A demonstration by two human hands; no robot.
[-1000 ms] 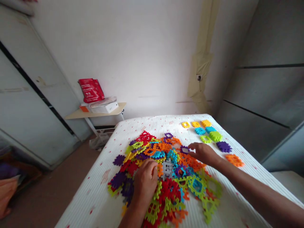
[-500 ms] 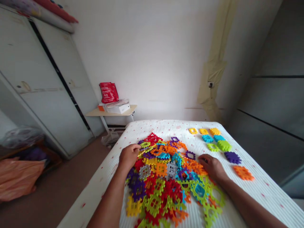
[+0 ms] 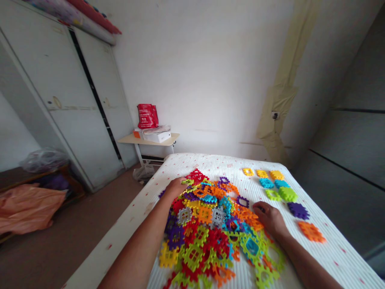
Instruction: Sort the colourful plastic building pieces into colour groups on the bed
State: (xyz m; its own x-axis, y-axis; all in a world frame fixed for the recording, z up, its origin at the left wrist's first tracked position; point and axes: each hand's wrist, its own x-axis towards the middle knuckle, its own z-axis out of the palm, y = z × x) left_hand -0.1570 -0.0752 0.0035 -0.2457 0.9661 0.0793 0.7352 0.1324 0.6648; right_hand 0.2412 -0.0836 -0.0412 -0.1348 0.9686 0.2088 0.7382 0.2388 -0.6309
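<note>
A heap of interlocking plastic tiles (image 3: 205,215) in red, orange, yellow, lime, blue, purple and grey spreads over the white ribbed sheet. At the heap's far left edge, my left hand (image 3: 177,188) has its fingers closed at a lime-green tile (image 3: 188,182); the fingertips are partly hidden. My right hand (image 3: 270,218) rests on the heap's right side, beside orange tiles (image 3: 248,214). Its fingers are loosely curled, and no tile shows in them. A purple frame tile (image 3: 243,201) lies just beyond its fingertips.
Tiles are grouped by colour at the right: yellow (image 3: 276,175), blue (image 3: 266,183), lime (image 3: 288,194), purple (image 3: 298,210) and orange (image 3: 312,231). Behind the bed on the left stands a small table (image 3: 126,139) with a red bag (image 3: 147,116) and a white box (image 3: 158,137).
My left hand has moved forward and slightly right, onto the lime-green tile. The right hand stays beside the orange tiles. The whole view has shifted a little.
</note>
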